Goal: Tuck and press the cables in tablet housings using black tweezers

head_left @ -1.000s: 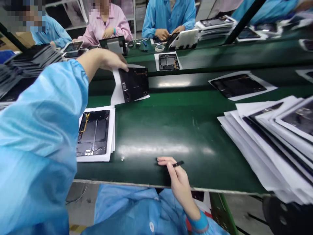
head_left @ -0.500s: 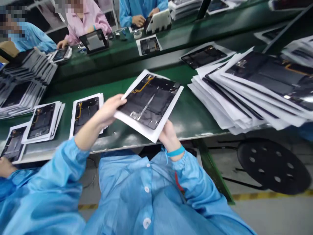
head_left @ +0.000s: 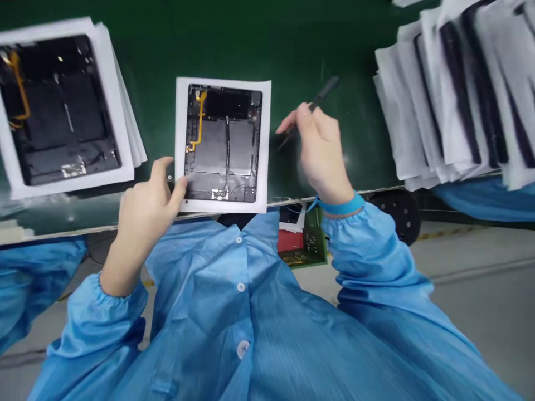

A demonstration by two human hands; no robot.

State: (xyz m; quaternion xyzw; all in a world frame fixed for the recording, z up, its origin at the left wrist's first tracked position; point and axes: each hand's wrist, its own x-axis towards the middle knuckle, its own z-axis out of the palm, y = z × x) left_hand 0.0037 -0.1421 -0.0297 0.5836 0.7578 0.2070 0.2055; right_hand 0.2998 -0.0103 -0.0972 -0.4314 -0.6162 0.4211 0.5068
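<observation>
A black device panel (head_left: pixel 217 150) with an orange flex cable lies on a white sheet (head_left: pixel 180 122) at the front edge of the green bench. My left hand (head_left: pixel 148 209) is at its lower left corner, thumb on the panel's edge and index finger spread away, holding nothing. To the right of the sheet, my right hand (head_left: pixel 320 147) grips dark tweezers (head_left: pixel 326 89) between thumb and fingers. Their thin tips point down and left, just off the sheet, and are blurred.
More panels on white sheets (head_left: pixel 67 111) lie at the left. A fanned stack of sheets and dark panels (head_left: pixel 451 100) stands at the right. Below the bench edge are a green crate (head_left: pixel 315 239) and a black stool (head_left: pixel 397 217).
The panel and its sheet, held up in both hands before, now lie on the bench. My right hand has taken hold of tweezers. The view has tilted down and come closer.
</observation>
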